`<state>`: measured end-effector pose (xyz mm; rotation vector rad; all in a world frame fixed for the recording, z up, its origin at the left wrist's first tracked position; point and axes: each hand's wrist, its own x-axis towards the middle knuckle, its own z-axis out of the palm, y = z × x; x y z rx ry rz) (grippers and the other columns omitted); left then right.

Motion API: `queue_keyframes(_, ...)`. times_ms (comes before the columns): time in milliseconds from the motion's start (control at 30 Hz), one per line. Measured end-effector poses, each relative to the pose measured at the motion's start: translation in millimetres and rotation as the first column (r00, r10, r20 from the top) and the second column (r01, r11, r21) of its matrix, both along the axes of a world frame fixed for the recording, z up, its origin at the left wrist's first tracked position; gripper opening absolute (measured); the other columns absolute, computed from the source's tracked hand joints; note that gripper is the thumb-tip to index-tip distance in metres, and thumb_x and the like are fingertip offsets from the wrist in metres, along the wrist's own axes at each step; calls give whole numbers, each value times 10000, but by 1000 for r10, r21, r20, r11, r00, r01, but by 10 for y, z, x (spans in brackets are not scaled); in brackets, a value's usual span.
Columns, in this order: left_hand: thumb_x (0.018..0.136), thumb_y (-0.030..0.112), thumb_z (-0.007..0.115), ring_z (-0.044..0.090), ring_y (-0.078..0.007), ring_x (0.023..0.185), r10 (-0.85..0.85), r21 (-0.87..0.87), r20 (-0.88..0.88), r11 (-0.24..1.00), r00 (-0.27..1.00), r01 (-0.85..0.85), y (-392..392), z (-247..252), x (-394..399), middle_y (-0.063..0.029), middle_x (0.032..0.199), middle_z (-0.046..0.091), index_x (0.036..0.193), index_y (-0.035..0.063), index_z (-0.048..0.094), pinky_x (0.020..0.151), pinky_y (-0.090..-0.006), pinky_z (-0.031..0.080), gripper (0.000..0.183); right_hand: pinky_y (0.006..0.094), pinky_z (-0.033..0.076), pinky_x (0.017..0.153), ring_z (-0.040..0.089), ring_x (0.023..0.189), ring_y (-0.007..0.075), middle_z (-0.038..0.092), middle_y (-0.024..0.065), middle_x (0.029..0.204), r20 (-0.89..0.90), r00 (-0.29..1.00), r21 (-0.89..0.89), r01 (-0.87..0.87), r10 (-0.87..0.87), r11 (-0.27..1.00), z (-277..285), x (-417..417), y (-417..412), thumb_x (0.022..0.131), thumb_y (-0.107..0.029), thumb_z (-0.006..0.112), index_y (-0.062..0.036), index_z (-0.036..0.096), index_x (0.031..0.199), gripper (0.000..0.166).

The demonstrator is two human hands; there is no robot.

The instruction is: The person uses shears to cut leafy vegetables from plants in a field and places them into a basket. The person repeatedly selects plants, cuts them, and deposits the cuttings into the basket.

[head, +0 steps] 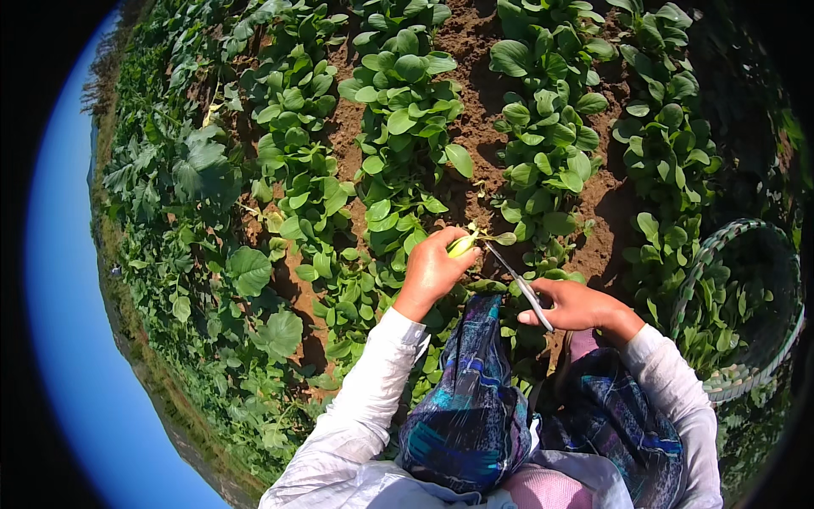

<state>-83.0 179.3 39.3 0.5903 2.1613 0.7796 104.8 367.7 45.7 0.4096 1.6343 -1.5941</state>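
Observation:
My left hand [435,264] grips the pale base of a leafy green plant [463,244], whose stem end points away to the right, with a small leaf beside it. My right hand [575,305] holds a pair of scissors or a similar cutting tool [526,289] by its grey handle. The tool's thin blade reaches up and left to the plant's base. Whether the blade touches it, I cannot tell. Both hands are above a row of low leafy greens, just beyond my knees.
Rows of leafy greens [407,121] run away from me, with bare brown soil [477,76] between them. A woven basket [741,388] with greens inside stands at the right. Larger-leaved plants [248,270] grow at the left.

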Motion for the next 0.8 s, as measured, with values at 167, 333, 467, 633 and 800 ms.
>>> queue_keyframes(167, 779, 260, 767, 668, -331, 814, -80, -4, -45, 997, 996, 79, 4, -6, 103, -141, 903, 679, 1004, 65, 683, 723, -386, 517, 309, 337, 488, 765, 625, 848, 204, 670, 111, 919, 17, 998, -19, 56, -56, 998, 14, -119, -54, 813, -579, 698, -38, 589, 1203, 676)
queue_keyframes(333, 788, 268, 780, 672, -268, 823, -142, -35, -52, 989, 989, 140, -27, 7, 73, -129, 925, 681, 1044, 37, 689, 751, -351, 516, 356, 278, 426, 616, 490, 696, 78, 579, 1, 743, -36, 991, -44, 130, -131, 991, -15, -137, -42, 843, -422, 760, -22, 613, 1114, 505)
queue_keyframes(467, 808, 241, 771, 662, -246, 798, -177, -15, -34, 984, 984, 177, -149, 29, 87, -121, 902, 669, 1039, 32, 663, 731, -348, 511, 330, 241, 377, 561, 438, 654, 43, 529, -54, 706, 16, 982, -94, 186, -186, 978, -57, -97, -42, 854, -350, 771, -20, 622, 1029, 402)
queue_keyframes(633, 851, 178, 752, 525, -77, 756, 84, 51, 653, 987, 753, -155, -368, 325, 150, 23, 850, 541, 1041, 54, 534, 689, -272, 470, 315, 229, 440, 598, 503, 666, 54, 554, -42, 751, 150, 941, -215, 330, -303, 919, -12, -115, -24, 895, -318, 731, -17, 576, 1066, 379)
queue_keyframes(800, 806, 154, 792, 493, -38, 749, 88, 39, 225, 994, 970, -99, -357, 701, -162, 47, 870, 517, 1061, 68, 549, 666, -204, 434, 363, 239, 476, 627, 557, 692, 71, 568, -27, 772, 145, 949, -234, 308, -280, 922, -85, -74, -13, 904, -323, 717, -18, 555, 1064, 381)
